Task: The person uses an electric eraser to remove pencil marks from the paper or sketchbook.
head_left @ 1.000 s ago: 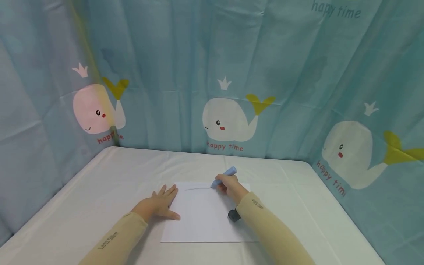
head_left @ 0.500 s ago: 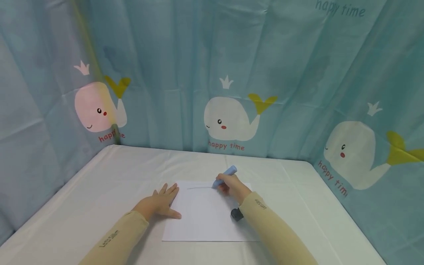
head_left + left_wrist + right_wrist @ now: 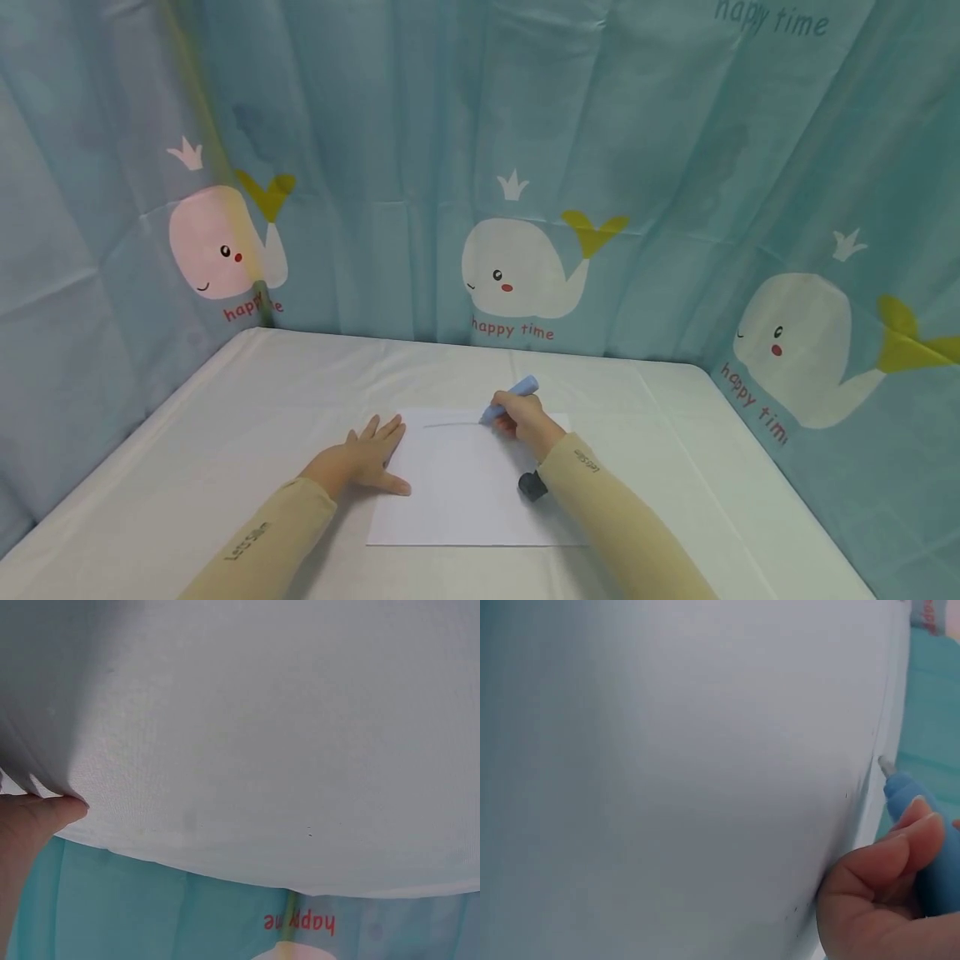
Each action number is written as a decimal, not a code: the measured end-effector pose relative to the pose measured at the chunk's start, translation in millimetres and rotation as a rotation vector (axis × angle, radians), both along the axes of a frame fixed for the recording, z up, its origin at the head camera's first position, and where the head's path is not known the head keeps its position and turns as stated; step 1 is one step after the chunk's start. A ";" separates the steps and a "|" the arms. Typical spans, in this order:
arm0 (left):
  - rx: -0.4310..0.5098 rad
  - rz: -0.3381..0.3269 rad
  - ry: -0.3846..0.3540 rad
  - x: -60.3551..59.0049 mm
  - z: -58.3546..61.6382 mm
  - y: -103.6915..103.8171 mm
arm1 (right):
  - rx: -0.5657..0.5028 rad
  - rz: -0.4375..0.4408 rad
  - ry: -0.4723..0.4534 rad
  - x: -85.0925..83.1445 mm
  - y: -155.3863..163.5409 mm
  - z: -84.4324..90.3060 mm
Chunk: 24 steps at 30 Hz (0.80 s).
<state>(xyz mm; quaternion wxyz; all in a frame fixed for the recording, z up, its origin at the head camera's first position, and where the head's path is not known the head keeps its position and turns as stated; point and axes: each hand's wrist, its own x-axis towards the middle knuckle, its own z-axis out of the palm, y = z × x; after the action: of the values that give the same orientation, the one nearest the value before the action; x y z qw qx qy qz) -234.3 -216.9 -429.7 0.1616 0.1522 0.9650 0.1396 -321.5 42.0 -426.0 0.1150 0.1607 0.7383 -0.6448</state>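
A white sheet of paper [image 3: 465, 492] lies on the white table [image 3: 225, 417], with a faint grey line [image 3: 450, 425] drawn near its far edge. My right hand [image 3: 525, 419] grips a light blue marker [image 3: 510, 398], whose tip touches the paper at the line's right end. In the right wrist view the marker [image 3: 930, 840] sits between curled fingers [image 3: 877, 870], tip down. My left hand [image 3: 365, 458] lies flat with fingers spread on the paper's left edge. Only a fingertip [image 3: 37, 814] shows in the left wrist view.
A small black object [image 3: 532, 486], perhaps the marker's cap, lies on the paper under my right forearm. A teal curtain with white whales [image 3: 517, 267] walls the table at the back and on both sides. Both sleeves are beige.
The view shifted slightly between the earliest frame and now. The hands, the marker and the line look almost unchanged.
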 end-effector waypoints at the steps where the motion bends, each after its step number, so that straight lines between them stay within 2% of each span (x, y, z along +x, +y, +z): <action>1: 0.001 0.001 -0.003 0.0 -0.5 -0.1 | 0.008 0.007 0.002 0.3 -0.3 -0.2; 5: 0.010 0.009 -0.008 -0.7 -2.7 -0.8 | 0.025 0.043 -0.007 1.6 -1.4 0.6; 11: 0.005 0.012 0.002 -2.0 -3.9 -0.8 | 0.044 0.019 -0.007 -1.2 -2.1 -0.2; 15: 0.000 0.013 -0.005 -1.6 -2.3 -0.6 | 0.049 0.038 -0.028 -2.1 -1.3 0.7; 24: 0.006 0.015 0.002 -1.6 -3.1 -0.6 | -0.025 0.016 -0.019 -0.5 0.0 1.7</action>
<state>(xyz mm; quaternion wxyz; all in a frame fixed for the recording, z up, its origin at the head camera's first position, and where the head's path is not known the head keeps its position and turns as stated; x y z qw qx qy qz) -235.9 -217.5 -432.7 0.1594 0.1455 0.9658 0.1436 -322.0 41.9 -424.3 0.1292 0.1594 0.7304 -0.6515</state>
